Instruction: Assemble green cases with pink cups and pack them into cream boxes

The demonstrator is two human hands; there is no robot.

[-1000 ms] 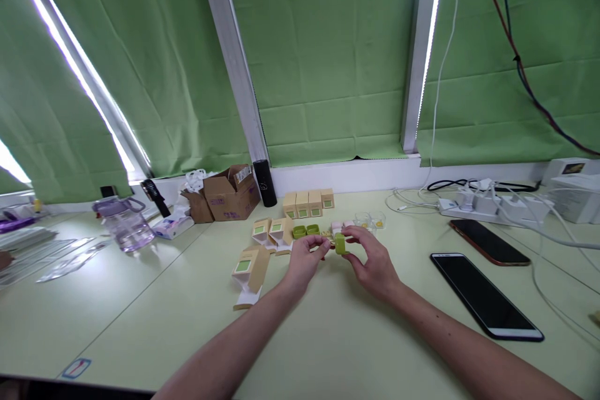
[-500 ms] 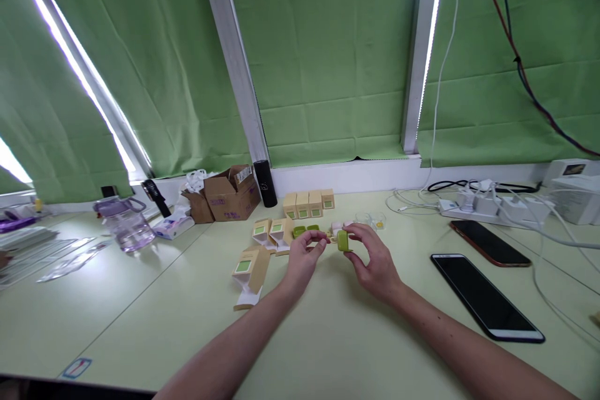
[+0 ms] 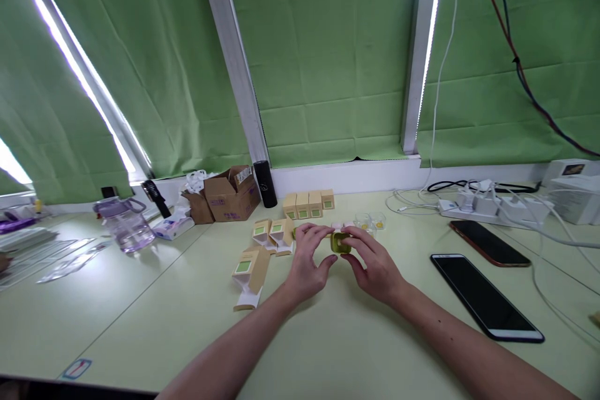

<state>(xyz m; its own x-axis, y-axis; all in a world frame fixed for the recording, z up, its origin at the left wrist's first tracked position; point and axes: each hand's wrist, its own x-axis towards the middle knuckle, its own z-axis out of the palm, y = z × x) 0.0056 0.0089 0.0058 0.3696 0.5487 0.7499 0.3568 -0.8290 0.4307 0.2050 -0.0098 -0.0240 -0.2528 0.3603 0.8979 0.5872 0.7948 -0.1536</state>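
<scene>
A small green case (image 3: pixel 340 242) is between my hands above the table, its hollow side facing me. My right hand (image 3: pixel 377 270) grips it at its right side with thumb and fingers. My left hand (image 3: pixel 309 262) is at its left, thumb and fingers apart, the fingertips at or very near its edge. Behind my hands lie small pink pieces (image 3: pixel 337 225) and clear little containers with yellow bits (image 3: pixel 379 221). Opened cardboard boxes with green labels (image 3: pixel 252 267) stand left of my left hand.
Several small closed boxes (image 3: pixel 302 205) stand in a row at the back. Further left are a black cylinder (image 3: pixel 265 184), a brown carton (image 3: pixel 232 195) and a purple-lidded jug (image 3: pixel 124 225). Two phones (image 3: pixel 485 294) and a power strip (image 3: pixel 475 211) with cables lie at the right.
My left hand has moved right to the green case and its fingers have spread. The case has turned, so its hollow side now shows.
</scene>
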